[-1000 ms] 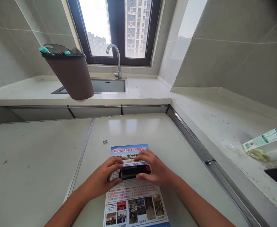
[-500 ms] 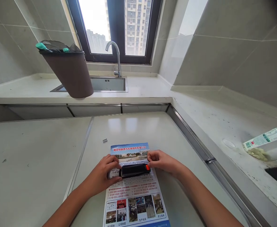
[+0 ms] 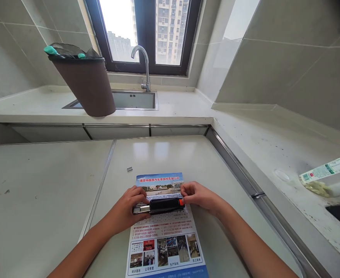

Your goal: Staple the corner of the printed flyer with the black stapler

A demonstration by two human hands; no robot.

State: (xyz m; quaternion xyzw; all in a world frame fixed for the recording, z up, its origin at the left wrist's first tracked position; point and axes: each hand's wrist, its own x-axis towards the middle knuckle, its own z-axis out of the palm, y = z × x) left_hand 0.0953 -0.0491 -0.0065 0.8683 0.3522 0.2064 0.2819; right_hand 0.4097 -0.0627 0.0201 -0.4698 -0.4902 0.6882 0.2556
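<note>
A black stapler [image 3: 162,205] with a red end and a metal front lies across a printed colour flyer [image 3: 164,239] on the white table [image 3: 170,158]. My left hand [image 3: 129,210] grips the stapler's metal left end. My right hand [image 3: 199,196] pinches its red right end between thumb and fingers. A small strip of staples [image 3: 130,169] lies on the table beyond the flyer, to the left.
A brown bin [image 3: 84,83] with a black liner stands on the counter by the sink [image 3: 135,99] and tap [image 3: 142,65] under the window. A bottle with a green and white label [image 3: 329,173] lies on the right counter. A metal rail [image 3: 239,170] edges the table.
My right hand slid off the stapler's top to its red right end. The stapler has turned so that its metal front shows at the left.
</note>
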